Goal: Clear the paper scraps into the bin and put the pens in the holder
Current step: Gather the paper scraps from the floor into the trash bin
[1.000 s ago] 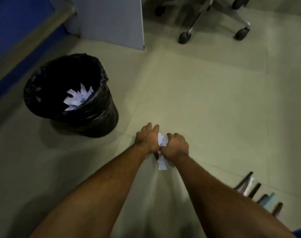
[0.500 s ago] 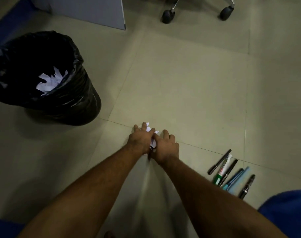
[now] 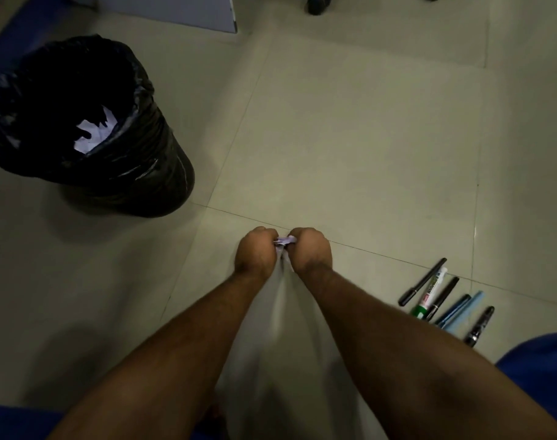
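Paper scraps pinched between left hand, right hand

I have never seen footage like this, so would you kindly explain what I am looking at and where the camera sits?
There is no machine: a person wears a camera on the head, looking down at their own bare arms. The left hand and right hand are closed together around white paper scraps, low over the tiled floor. To the left stands a bin lined with a black bag, with scraps already inside. To the right, several pens and markers lie side by side on the floor. No pen holder is in view.
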The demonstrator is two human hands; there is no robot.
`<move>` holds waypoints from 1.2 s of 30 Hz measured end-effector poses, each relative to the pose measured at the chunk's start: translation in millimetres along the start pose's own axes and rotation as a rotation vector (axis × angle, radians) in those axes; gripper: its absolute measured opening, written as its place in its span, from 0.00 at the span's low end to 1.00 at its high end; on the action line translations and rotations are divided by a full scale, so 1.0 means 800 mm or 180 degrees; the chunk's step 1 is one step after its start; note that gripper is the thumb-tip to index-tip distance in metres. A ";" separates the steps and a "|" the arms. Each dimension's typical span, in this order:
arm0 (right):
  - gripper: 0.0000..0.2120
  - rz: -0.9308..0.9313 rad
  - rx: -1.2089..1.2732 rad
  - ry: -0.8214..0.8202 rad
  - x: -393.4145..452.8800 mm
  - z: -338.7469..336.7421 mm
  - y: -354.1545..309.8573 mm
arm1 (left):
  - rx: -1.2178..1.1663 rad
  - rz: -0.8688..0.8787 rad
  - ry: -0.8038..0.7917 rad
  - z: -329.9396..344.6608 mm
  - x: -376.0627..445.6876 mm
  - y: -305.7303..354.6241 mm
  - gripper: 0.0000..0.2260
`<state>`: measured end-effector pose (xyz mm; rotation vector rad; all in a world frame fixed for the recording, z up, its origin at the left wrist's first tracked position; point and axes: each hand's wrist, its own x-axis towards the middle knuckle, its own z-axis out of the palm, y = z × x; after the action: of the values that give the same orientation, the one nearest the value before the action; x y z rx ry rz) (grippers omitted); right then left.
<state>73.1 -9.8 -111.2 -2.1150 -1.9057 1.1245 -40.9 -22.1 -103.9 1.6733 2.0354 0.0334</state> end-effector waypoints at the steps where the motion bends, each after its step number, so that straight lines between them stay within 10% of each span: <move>1: 0.07 0.0069 0.0080 0.0044 0.000 0.001 -0.001 | -0.0118 -0.0117 0.0050 -0.003 -0.002 -0.001 0.05; 10: 0.12 0.0900 0.2197 0.0512 -0.007 -0.023 -0.036 | -0.1362 -0.0741 0.0650 -0.064 -0.009 0.004 0.05; 21: 0.05 -0.0030 0.3275 0.0370 -0.018 -0.108 -0.226 | -0.1434 -0.0071 0.1710 -0.277 0.007 -0.006 0.05; 28: 0.11 -0.1108 0.2286 0.0404 -0.038 -0.112 -0.385 | -0.1414 -0.0339 0.2501 -0.401 -0.006 -0.087 0.07; 36: 0.15 -0.1312 0.1123 0.0193 -0.031 -0.095 -0.434 | -0.0768 -0.0623 0.1741 -0.403 0.017 -0.152 0.15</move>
<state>-171.7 75.8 133.5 -1.4743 -1.8340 1.1774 -279.2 54.2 133.8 1.4084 2.4559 0.7097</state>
